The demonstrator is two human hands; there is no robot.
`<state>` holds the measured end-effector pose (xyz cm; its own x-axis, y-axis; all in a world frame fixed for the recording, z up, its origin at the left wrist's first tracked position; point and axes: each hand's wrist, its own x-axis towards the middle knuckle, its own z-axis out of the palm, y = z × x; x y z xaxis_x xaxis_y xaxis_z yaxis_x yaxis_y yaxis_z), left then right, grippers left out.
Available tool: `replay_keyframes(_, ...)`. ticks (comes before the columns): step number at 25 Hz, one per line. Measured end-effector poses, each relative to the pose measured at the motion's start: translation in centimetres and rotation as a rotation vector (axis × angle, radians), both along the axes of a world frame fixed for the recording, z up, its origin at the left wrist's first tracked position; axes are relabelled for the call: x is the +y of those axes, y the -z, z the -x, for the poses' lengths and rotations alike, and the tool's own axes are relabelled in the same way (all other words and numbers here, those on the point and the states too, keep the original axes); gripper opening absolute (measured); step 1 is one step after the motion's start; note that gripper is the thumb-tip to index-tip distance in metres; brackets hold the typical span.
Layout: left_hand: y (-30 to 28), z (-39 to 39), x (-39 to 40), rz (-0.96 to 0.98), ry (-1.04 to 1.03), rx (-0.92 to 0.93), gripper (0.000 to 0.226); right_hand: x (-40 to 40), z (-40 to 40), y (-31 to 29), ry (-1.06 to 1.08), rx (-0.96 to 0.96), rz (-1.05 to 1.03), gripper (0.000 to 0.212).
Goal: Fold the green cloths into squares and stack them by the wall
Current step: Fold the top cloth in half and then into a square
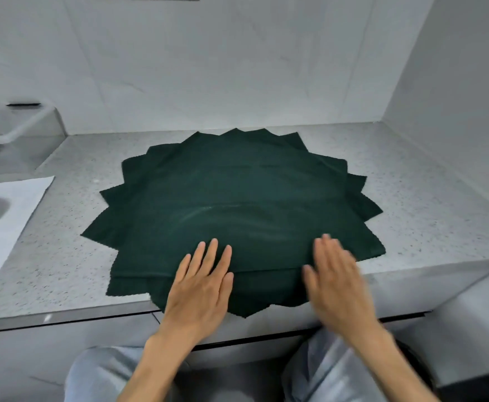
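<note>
I see the fanned pile of green cloths (pixel 237 198) lying flat on the counter (pixel 426 204), stretching away from me toward the wall (pixel 237 68), with my left hand (pixel 202 285) spread flat on its near edge and my blurred right hand (pixel 336 280) open beside it.

even diffuse light | right hand (pixel 334 281) motion-blurred | wide-angle edge bowing
</note>
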<state>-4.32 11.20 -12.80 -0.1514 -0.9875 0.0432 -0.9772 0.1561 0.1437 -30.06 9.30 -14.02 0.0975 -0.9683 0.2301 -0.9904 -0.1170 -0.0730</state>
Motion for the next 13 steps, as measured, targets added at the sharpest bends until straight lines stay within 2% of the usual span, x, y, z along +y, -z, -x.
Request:
replay_keyframes(1,0.0,0.0,0.0,-0.007,-0.014,0.004,0.068,0.0,3.0,-0.3,0.076,0.022,-0.008,0.076)
replay_keyframes(3,-0.2,0.4,-0.1,-0.013,-0.037,0.009,0.075,0.4,7.0,-1.2,0.147,-0.006,-0.158,0.083)
replay_keyframes(6,-1.0,-0.8,0.0,-0.018,-0.095,0.079,0.080,-0.2,7.2,-2.0,0.149,-0.055,-0.209,0.069)
replay_keyframes(8,-1.9,-3.1,-0.1,-0.004,-0.136,0.119,0.071,-0.9,6.0,-2.1,0.150,-0.034,-0.144,0.068)
replay_keyframes(11,-2.9,-6.3,-0.1,0.035,-0.155,0.132,0.060,-1.7,5.3,-2.1,-0.036,-0.020,0.012,0.058)
replay_keyframes(13,-3.0,-7.9,-0.3,0.111,-0.201,0.145,0.057,-2.4,4.6,-2.4,-0.183,-0.134,-0.050,0.056)
